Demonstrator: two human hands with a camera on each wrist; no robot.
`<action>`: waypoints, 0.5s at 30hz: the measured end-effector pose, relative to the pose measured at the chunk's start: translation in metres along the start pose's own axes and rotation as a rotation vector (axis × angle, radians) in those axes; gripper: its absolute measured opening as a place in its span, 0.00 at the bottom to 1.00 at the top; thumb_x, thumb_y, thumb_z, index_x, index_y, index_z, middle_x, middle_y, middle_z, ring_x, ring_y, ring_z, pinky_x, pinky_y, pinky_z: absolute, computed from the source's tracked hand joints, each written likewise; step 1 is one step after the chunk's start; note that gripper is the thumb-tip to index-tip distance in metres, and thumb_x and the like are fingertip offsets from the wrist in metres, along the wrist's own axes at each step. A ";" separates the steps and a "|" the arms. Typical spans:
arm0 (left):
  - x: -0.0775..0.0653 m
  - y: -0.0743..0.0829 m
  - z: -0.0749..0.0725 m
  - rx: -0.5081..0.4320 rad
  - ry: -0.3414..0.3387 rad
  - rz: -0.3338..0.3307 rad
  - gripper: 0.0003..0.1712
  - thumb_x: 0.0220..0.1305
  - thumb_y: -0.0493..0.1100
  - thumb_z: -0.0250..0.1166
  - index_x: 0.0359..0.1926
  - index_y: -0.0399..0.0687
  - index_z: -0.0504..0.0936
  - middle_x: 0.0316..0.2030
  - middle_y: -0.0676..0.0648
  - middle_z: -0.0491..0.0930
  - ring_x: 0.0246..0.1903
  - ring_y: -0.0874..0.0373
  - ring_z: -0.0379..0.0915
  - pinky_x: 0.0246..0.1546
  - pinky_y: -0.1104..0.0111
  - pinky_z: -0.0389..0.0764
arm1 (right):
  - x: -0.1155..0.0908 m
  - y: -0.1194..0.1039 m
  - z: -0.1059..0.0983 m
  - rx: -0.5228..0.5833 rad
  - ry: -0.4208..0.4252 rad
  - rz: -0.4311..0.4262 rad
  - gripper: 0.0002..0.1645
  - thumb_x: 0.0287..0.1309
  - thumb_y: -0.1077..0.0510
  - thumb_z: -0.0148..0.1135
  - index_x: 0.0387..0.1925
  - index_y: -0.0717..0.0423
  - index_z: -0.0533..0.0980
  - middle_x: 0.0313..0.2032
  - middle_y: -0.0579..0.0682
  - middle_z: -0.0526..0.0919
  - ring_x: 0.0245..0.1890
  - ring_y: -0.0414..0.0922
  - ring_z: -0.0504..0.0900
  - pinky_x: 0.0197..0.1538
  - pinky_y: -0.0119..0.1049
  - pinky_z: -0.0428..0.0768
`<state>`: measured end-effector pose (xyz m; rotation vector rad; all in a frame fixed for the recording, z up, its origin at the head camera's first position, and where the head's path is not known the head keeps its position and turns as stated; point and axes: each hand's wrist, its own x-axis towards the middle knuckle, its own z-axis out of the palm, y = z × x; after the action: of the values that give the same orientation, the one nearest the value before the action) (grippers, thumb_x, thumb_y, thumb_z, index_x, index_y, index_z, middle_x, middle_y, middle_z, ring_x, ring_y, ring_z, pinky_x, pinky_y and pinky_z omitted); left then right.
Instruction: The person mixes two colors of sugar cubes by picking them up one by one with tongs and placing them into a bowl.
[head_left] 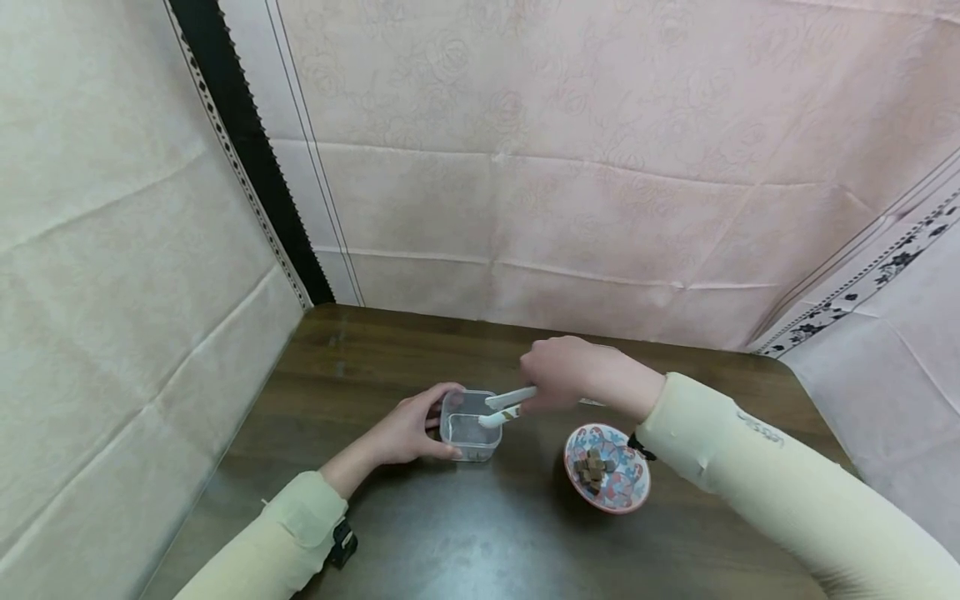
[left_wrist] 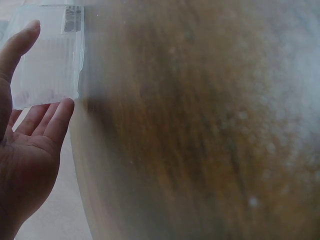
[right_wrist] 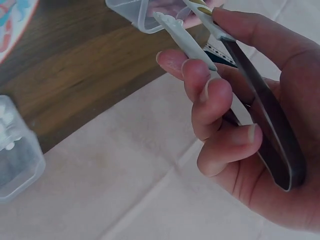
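Observation:
My left hand holds a small clear plastic box, thumb on the near side and fingers round the far side. In the left wrist view the thumb and fingers span the box. My right hand grips a pair of tongs with a dark bent handle and white tips. The tips stand apart over the box's right side, and I see nothing between them. A patterned bowl with several brown cubes stands below my right wrist.
A second clear plastic box holding white pieces shows in the right wrist view; in the head view my right hand and forearm mostly hide it. The brown wooden table ends at a cloth-covered wall behind.

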<state>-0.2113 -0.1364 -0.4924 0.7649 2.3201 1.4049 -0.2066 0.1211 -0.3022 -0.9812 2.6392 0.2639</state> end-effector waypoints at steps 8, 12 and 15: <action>-0.002 -0.001 -0.001 -0.021 -0.009 0.007 0.50 0.57 0.39 0.84 0.76 0.51 0.67 0.72 0.41 0.71 0.71 0.42 0.71 0.67 0.53 0.79 | 0.037 -0.019 -0.002 -0.095 -0.108 0.062 0.25 0.59 0.40 0.76 0.20 0.46 0.73 0.22 0.41 0.74 0.24 0.43 0.70 0.28 0.41 0.75; -0.001 0.000 -0.002 -0.020 -0.009 0.009 0.50 0.57 0.39 0.84 0.76 0.51 0.66 0.72 0.41 0.71 0.71 0.43 0.71 0.66 0.55 0.79 | 0.050 -0.023 -0.002 -0.117 -0.181 0.071 0.21 0.59 0.40 0.75 0.23 0.47 0.77 0.24 0.42 0.79 0.25 0.43 0.74 0.29 0.39 0.77; -0.002 0.000 -0.002 -0.021 -0.009 0.017 0.50 0.58 0.39 0.84 0.77 0.48 0.66 0.72 0.39 0.71 0.71 0.41 0.71 0.66 0.54 0.79 | 0.057 -0.027 -0.002 -0.117 -0.231 0.070 0.21 0.60 0.40 0.74 0.23 0.47 0.79 0.22 0.42 0.79 0.23 0.42 0.75 0.28 0.36 0.75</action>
<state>-0.2109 -0.1385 -0.4914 0.7853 2.2940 1.4278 -0.2303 0.0657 -0.3218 -0.8378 2.4722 0.5212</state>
